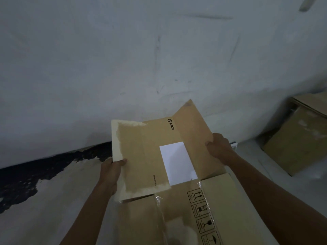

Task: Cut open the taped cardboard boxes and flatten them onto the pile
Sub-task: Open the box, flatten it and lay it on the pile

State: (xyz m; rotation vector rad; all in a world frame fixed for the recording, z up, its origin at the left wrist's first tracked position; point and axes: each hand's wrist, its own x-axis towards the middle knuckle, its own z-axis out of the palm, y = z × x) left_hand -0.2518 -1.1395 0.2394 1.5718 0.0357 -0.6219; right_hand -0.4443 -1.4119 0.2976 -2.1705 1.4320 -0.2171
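flattened box could slide off the stack

nearest lies the pile (177, 218), loose tape lifting at its seam. above it, the left hand (110, 171) and right hand (220, 149) each hold a closed grip on opposite edges of the flattened box (146, 156). released crooked, it may slip toward the wall (123, 59); more boxes (297, 138) wait beyond.

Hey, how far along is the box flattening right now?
Done: one flattened box lies on the pile. In hand: left hand and right hand grip a flattened PICO box above it. Left: at least one box by the wall.
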